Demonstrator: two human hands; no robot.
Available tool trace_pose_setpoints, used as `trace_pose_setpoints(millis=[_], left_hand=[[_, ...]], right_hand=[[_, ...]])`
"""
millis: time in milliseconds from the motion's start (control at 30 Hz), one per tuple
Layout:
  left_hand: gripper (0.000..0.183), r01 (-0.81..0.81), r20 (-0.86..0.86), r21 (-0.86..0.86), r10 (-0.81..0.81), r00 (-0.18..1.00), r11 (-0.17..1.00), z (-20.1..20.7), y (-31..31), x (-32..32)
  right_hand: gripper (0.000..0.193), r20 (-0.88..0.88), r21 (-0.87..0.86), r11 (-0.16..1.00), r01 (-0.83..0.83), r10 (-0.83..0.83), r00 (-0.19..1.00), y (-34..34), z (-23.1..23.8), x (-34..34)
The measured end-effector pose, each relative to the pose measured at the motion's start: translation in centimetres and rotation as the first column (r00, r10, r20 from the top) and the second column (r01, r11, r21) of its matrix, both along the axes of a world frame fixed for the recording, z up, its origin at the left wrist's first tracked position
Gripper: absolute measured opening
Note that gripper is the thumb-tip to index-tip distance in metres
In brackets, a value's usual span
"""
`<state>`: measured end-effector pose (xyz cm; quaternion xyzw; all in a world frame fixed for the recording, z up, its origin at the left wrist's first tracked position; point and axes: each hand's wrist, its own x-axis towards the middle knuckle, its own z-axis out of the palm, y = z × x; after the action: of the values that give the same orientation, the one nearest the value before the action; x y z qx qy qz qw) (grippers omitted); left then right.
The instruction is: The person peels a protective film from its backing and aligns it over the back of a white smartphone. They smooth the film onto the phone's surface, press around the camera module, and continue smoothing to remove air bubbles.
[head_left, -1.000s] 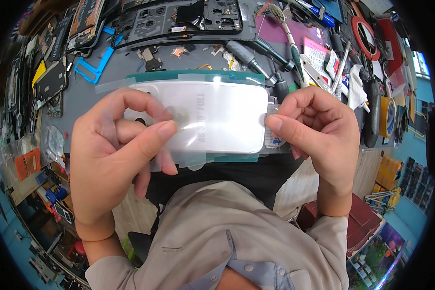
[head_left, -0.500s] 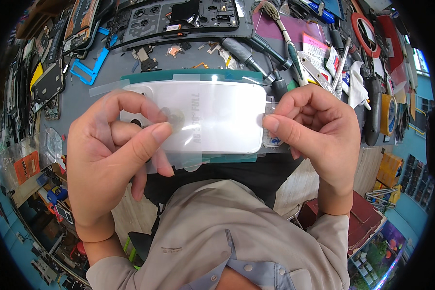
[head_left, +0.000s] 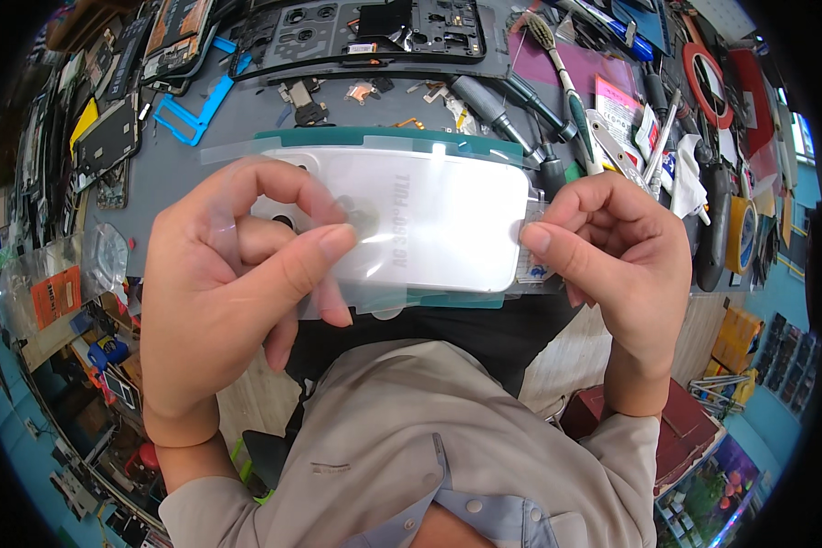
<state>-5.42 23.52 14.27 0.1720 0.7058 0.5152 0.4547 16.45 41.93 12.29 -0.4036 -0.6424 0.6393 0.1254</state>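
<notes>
A white phone (head_left: 470,228) lies back up at the front edge of the workbench, its camera lenses at the left end. Over its back lies a clear protective film (head_left: 374,265) with printed lettering. My left hand (head_left: 219,292) pinches the film between thumb and forefinger above the phone's left half, and a loose flap curls around those fingers. At the phone's right end, my right hand (head_left: 626,260) is closed in a pinch on the clear film edge. A green sheet (head_left: 384,139) shows beneath the phone along its far and near sides.
A dismantled phone body (head_left: 365,55) sits at the back. Screwdrivers (head_left: 484,105), a brush (head_left: 566,78) and a yellow tape roll (head_left: 740,233) crowd the right. On the left are a blue frame (head_left: 192,114), phone parts (head_left: 108,151) and a plastic bag (head_left: 59,283).
The whole scene has shifted slightly to the right in the view. Both hands keep their pinches on the film, and the phone looks the same under it.
</notes>
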Motion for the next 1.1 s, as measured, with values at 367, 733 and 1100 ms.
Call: trace_pose_setpoints(millis=[367,733,1100], left_hand=[[0.019,0.042,-0.004,-0.009,-0.042,0.999,0.999,0.12,-0.07,-0.39],[0.020,0.068,-0.007,-0.011,-0.068,0.998,0.998,-0.02,-0.40,-0.63],[0.020,0.082,-0.001,-0.018,-0.082,0.997,0.996,0.09,-0.26,-0.73]], right_hand=[[0.021,0.002,-0.004,1.000,0.014,-0.014,1.000,-0.09,0.06,-0.14],[0.022,0.015,0.006,1.000,0.007,-0.008,1.000,-0.10,0.11,-0.20],[0.022,0.010,0.001,1.000,0.015,-0.015,1.000,-0.12,0.07,-0.20]])
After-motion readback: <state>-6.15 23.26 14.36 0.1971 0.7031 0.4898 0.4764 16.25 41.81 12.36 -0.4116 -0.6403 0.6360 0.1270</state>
